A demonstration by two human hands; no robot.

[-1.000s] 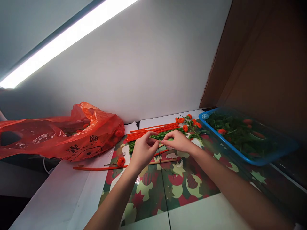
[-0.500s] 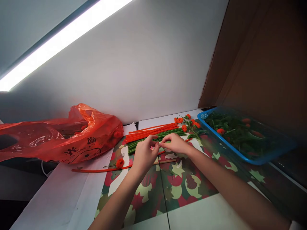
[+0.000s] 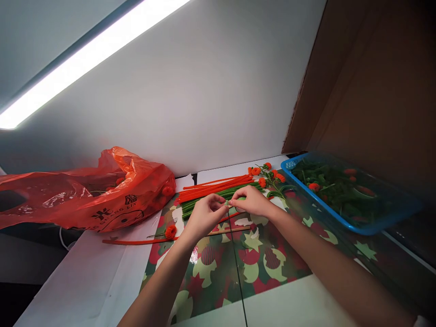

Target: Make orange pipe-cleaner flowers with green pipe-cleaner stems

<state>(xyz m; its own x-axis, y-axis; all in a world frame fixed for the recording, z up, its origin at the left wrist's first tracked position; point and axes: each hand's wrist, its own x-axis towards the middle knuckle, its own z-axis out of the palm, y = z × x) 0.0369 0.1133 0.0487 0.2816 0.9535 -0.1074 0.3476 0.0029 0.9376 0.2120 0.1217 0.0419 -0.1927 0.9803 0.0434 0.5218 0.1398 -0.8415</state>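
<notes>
My left hand point(image 3: 209, 212) and my right hand point(image 3: 250, 200) meet over the patterned mat, with thumbs and fingertips pinched together. A small pale green bit point(image 3: 227, 203) shows between the fingertips. From there a long thin dark stem point(image 3: 236, 265) runs down toward my body, and both hands appear to pinch its upper end. Behind them lie red pipe cleaners point(image 3: 214, 188) and green pipe cleaners point(image 3: 190, 209) in bundles. An orange flower head point(image 3: 170, 232) on a short wire rests left of my left forearm, beside a loose red pipe cleaner point(image 3: 129, 242).
A red plastic bag point(image 3: 136, 195) with orange flowers inside stands at the left. Finished-looking orange flowers point(image 3: 267, 175) lie behind my right hand. At the right is a blue basket point(image 3: 335, 215) holding green stems and flowers, near a cardboard panel point(image 3: 368, 91).
The pinched fingertips have shifted slightly, and the thin dark stem has swung a little to the right. The pale green bit shows more clearly between the fingers. Other things stay put.
</notes>
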